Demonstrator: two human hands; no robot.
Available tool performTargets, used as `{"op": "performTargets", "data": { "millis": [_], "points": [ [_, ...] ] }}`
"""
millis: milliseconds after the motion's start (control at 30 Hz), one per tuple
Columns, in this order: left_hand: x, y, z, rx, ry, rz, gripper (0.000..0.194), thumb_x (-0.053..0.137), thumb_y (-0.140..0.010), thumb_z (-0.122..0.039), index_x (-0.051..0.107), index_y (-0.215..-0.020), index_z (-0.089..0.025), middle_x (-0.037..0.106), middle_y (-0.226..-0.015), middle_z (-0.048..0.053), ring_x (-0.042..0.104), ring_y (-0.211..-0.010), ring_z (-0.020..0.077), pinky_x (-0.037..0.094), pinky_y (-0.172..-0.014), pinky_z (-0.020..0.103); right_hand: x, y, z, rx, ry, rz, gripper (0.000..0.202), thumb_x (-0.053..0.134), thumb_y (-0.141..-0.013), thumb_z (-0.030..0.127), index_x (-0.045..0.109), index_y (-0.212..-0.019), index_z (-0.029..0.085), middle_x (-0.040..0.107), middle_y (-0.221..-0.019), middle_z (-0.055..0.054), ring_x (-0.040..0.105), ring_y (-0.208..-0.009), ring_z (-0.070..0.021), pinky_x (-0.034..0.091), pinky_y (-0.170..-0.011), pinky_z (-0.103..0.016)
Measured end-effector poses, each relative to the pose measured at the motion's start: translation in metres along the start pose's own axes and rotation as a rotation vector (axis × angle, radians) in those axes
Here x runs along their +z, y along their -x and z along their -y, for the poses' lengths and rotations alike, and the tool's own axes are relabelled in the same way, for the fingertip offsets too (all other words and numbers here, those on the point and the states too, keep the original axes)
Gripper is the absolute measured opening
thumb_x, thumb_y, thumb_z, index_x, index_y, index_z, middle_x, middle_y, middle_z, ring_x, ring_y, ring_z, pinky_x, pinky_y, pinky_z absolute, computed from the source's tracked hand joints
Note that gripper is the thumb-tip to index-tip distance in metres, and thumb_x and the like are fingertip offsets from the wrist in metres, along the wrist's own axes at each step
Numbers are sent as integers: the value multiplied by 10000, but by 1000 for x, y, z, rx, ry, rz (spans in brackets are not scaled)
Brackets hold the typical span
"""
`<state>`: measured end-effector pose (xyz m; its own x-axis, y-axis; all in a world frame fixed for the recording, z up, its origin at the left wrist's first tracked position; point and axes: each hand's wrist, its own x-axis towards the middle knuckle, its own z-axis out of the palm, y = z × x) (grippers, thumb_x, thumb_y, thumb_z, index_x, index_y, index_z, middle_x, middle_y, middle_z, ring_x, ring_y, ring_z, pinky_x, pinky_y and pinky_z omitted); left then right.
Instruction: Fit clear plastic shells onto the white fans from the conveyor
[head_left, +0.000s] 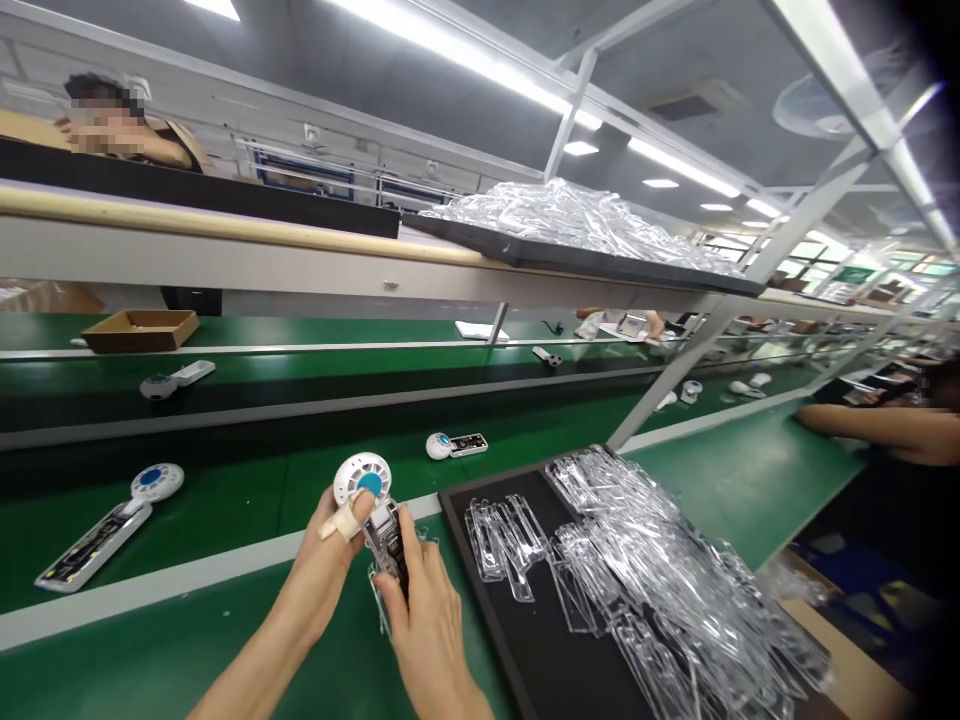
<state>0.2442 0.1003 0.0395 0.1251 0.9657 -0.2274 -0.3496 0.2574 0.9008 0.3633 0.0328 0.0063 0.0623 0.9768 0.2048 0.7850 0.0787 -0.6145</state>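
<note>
A small handheld fan (363,472) with a round white head and a blue centre is between my hands, above the green bench edge. My left hand (330,550) grips its head, thumb pressed near the blue centre; a pale wrap covers that thumb. Along the fan's open handle, where dark electronics show, my right hand (427,615) is closed with thumb and fingers on either side. A clear plastic frame (377,600) shows beside and below the handle, partly hidden by my right hand; I cannot tell which hand holds it.
To the right, a black tray (555,650) carries a heap of clear plastic frames (652,540). Several similar fans (94,545) lie on the green conveyor (247,480). Overhead, a shelf holds another heaped tray (600,255). A co-worker's arm (862,425) rests at far right; a cardboard box (140,330) stands back left.
</note>
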Motion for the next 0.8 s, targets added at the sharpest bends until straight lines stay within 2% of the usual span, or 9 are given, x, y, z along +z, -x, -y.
{"op": "performTargets", "data": {
  "millis": [67,167,267,333,433,533,600,700,800],
  "points": [
    [-6,5,11,-120,55,94,580,710,-636,-517,583,-1105,-201,640,-1096,87,575,-1041,269,494,-854,337,-9,5,3,-63,21,-3,574,419,-907,377,160,-1419,400,557,-1003,-51,587,-871,-228,506,-693,-340],
    [-17,19,26,-237,-25,71,578,725,-609,-531,612,-1063,-192,649,-1078,98,575,-1048,289,510,-833,341,-9,11,4,-31,-90,41,508,450,-893,395,295,-1377,407,562,-1068,-42,562,-981,-226,489,-778,-339],
    [-24,33,38,-112,-171,-59,567,727,-600,-534,598,-1072,-247,628,-1128,63,556,-1083,283,507,-854,348,10,12,-2,275,-404,-65,408,284,-937,434,471,-1265,280,607,-976,-45,587,-915,-186,483,-762,-296],
    [-28,38,49,-22,-262,-108,595,759,-544,-531,609,-1054,-264,635,-1110,55,550,-1092,293,459,-948,381,26,10,-7,465,-572,-168,479,226,-929,485,605,-964,194,612,-801,-45,593,-782,-181,483,-697,-282],
    [-34,37,71,13,-333,-121,601,799,-423,-546,656,-931,-260,681,-961,75,580,-1032,339,420,-997,432,46,13,-13,568,-650,-244,548,228,-899,557,536,-621,198,564,-655,-36,558,-670,-179,461,-645,-280],
    [-41,34,88,-23,-281,-126,512,790,-408,-570,663,-796,-261,696,-873,88,604,-981,361,468,-938,448,54,20,-13,598,-633,-274,543,257,-883,578,517,-590,201,552,-646,-36,540,-650,-172,443,-648,-275],
    [-44,33,90,-69,-248,-131,473,801,-415,-541,660,-767,-259,700,-867,85,608,-981,358,488,-910,431,54,20,-12,594,-630,-268,534,247,-893,556,505,-590,200,545,-636,-34,532,-639,-167,431,-631,-267],
    [-50,20,80,-157,-240,-135,520,776,-504,-523,649,-933,-259,700,-910,71,615,-986,326,521,-841,405,49,10,-16,503,-609,-144,507,225,-917,498,485,-600,199,527,-596,-15,521,-606,-158,402,-568,-256],
    [-66,-27,63,-247,-255,-142,555,694,-626,-515,586,-1073,-205,695,-915,87,644,-916,286,545,-742,373,41,-3,-40,441,-447,-6,443,234,-933,423,523,-693,189,555,-615,-10,542,-597,-164,407,-566,-265]
  ]
}}
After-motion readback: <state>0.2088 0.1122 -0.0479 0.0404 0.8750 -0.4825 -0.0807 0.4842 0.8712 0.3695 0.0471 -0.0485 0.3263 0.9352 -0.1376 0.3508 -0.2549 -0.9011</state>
